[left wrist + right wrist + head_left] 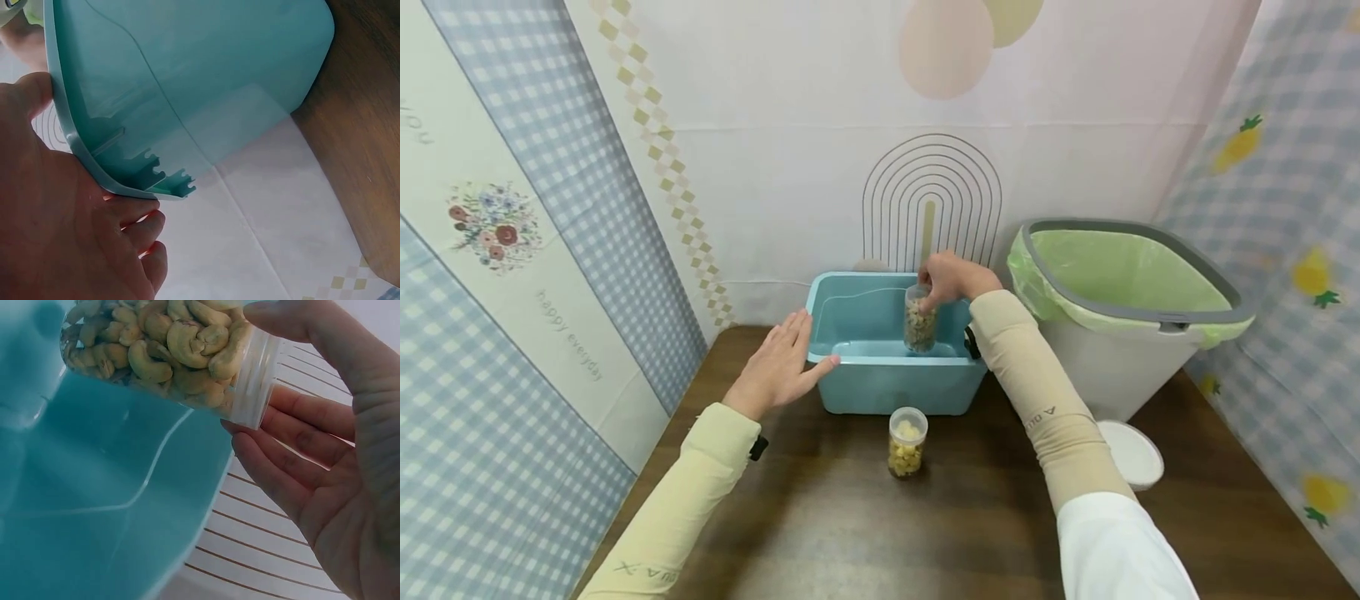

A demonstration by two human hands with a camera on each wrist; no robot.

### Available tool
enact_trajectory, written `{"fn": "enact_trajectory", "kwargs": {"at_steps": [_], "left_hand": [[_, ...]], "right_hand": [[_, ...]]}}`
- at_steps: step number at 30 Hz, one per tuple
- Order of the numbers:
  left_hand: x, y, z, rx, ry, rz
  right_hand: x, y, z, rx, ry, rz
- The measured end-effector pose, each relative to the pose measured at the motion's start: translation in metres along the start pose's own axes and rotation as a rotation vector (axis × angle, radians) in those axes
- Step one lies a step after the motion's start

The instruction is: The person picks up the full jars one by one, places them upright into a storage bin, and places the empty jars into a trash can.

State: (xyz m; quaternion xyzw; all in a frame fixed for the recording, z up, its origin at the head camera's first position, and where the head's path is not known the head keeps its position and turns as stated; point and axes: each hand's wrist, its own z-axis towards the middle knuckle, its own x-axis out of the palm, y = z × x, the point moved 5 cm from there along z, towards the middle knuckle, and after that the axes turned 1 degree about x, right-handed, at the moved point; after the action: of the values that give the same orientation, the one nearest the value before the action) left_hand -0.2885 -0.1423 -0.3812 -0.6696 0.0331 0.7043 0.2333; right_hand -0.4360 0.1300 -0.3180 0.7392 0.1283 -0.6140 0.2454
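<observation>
My right hand [953,277] pinches a clear jar of cashews [920,322] near its top. The jar hangs upright inside the light blue plastic bin [895,387]; the cashews [187,347] show through its side in the right wrist view. At the bin's left end, my left hand [777,367] lies with its fingers extended against the outside of the rim and the thumb by the front edge. In the left wrist view, the left hand [69,200] touches the rim at a corner. A second clear jar [907,446], with yellow pieces inside, stands in front of the bin.
A grey-rimmed trash can [1097,358] with a green liner stands right of the bin. A round white lid [1131,454] lies on the dark wooden table [820,533], beside my right forearm. Patterned cloth [775,167] hangs behind and along both sides.
</observation>
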Motion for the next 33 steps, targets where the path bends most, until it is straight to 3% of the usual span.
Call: {"fn": "enact_trajectory", "kwargs": {"at_steps": [11,18,27,33], "left_hand": [[-0.006,0.008,-0.019,0.068,0.023,0.001],[-0.011,0.015,-0.03,0.096,0.039,-0.012],[-0.012,0.019,-0.028,0.087,0.04,-0.029],[-0.014,0.026,-0.026,0.077,0.041,-0.031]], "right_hand": [[0.023,0.018,-0.012,0.165,0.048,0.003],[0.041,0.026,-0.015,0.173,0.065,-0.026],[0.051,0.02,-0.008,0.163,0.045,-0.035],[0.031,0.028,-0.002,0.161,0.054,-0.022]]}}
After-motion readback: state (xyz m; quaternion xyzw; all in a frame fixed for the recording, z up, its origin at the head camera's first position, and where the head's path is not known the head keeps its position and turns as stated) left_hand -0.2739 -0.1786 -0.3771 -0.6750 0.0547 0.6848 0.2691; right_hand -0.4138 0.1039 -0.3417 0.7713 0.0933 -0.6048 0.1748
